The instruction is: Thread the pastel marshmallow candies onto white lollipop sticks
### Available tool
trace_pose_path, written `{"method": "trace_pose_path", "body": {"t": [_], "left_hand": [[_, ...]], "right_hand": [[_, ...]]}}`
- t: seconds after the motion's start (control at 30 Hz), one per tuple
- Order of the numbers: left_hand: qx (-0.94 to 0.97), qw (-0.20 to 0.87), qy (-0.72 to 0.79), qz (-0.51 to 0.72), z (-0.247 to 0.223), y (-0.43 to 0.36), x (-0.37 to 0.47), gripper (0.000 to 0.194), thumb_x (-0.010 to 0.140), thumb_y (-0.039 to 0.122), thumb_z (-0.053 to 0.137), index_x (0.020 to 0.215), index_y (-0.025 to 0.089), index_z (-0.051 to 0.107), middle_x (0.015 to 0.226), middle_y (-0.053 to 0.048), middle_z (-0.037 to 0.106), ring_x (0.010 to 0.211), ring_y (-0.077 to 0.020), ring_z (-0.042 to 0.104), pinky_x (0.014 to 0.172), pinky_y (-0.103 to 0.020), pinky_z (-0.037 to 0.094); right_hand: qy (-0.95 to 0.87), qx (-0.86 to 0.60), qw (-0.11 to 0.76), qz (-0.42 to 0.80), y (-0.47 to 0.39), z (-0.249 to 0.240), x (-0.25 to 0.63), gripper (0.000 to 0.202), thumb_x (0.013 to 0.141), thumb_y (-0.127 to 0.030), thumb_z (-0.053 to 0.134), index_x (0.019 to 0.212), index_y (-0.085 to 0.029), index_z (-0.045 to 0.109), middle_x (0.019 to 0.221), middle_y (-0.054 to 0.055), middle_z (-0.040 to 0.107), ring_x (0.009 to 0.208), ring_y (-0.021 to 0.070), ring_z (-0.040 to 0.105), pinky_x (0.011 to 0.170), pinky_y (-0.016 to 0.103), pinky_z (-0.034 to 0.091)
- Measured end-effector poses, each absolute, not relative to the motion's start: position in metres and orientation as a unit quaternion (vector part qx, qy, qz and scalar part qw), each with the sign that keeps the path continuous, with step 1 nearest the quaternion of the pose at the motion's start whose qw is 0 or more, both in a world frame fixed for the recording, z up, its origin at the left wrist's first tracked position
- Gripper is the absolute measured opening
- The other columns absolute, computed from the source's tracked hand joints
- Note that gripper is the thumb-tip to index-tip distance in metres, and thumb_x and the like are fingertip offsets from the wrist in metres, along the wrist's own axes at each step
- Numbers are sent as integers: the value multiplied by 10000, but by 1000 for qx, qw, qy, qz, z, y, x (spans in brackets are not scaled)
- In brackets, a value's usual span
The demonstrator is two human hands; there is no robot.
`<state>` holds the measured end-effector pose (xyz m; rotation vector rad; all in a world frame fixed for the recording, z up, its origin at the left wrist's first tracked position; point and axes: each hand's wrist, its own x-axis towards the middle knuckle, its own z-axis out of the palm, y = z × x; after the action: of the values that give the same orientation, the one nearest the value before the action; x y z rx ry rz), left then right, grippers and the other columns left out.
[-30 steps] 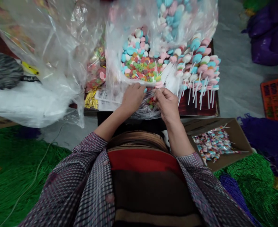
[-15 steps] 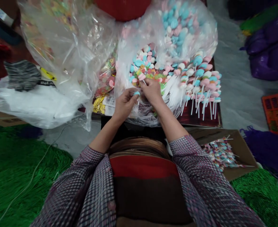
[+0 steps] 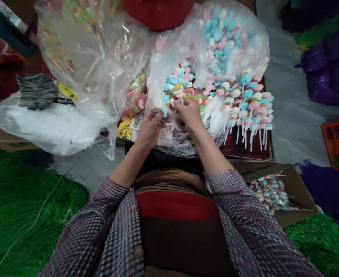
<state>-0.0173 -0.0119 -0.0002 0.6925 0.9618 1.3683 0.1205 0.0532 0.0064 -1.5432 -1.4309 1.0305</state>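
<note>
My left hand [image 3: 153,125] is closed, pinching a small blue marshmallow candy [image 3: 165,112] between thumb and fingers. Close beside it, my right hand [image 3: 189,113] grips a white stick [image 3: 182,101], with pink candy [image 3: 180,93] at its upper end. Both hands are over an open clear bag holding loose pink, white and blue marshmallows [image 3: 173,80] and colourful gummy rings [image 3: 191,92]. A bundle of bare white sticks [image 3: 214,113] lies right of my right hand. Farther right, finished-looking candy skewers [image 3: 251,100] are piled on the table.
A large bag of marshmallows [image 3: 222,34] and a red bowl [image 3: 159,13] stand at the back. Left are a bag of gummy rings [image 3: 82,19], gold ties [image 3: 125,128] and a grey knitted cloth [image 3: 38,92]. A cardboard box [image 3: 302,192] of wrapped skewers sits below the table's right corner.
The view has shifted slightly, so the table things appear lower and farther right. My left fingers have turned the blue marshmallow more upright. My right hand keeps hold of the stick.
</note>
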Motion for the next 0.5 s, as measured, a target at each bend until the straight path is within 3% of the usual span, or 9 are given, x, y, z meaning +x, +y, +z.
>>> {"method": "trace_pose_path", "body": {"t": [0.07, 0.17, 0.3, 0.5], "left_hand": [[326, 595, 422, 602, -5, -8, -15, 216, 886, 368, 784, 919, 235, 617, 845, 12, 736, 783, -91, 706, 688, -209, 518], [355, 570, 429, 604, -11, -1, -5, 133, 904, 307, 746, 900, 237, 633, 910, 9, 713, 825, -83, 670, 770, -229, 537], [378, 564, 443, 586, -11, 3, 8, 118, 940, 315, 692, 896, 233, 620, 932, 2, 685, 844, -86, 643, 796, -235, 548], [389, 570, 433, 579, -8, -3, 12, 238, 896, 416, 776, 876, 240, 617, 823, 25, 654, 654, -70, 564, 649, -225, 506]], "right_hand": [[-489, -560, 419, 521, 40, 11, 128, 270, 922, -440, 657, 795, -204, 617, 667, -29, 608, 488, 89, 446, 506, 256, 435], [-418, -502, 435, 619, 18, 17, 135, 356, 869, -524, 727, 763, -228, 561, 638, -53, 581, 422, 52, 326, 395, 234, 278], [-377, -486, 453, 646, 2, 18, 139, 426, 846, -567, 759, 734, -235, 518, 603, -73, 549, 403, 41, 276, 378, 243, 203], [-386, -494, 458, 630, -4, 14, 144, 413, 827, -519, 789, 698, -221, 534, 565, -77, 527, 423, 40, 329, 409, 224, 212]]}}
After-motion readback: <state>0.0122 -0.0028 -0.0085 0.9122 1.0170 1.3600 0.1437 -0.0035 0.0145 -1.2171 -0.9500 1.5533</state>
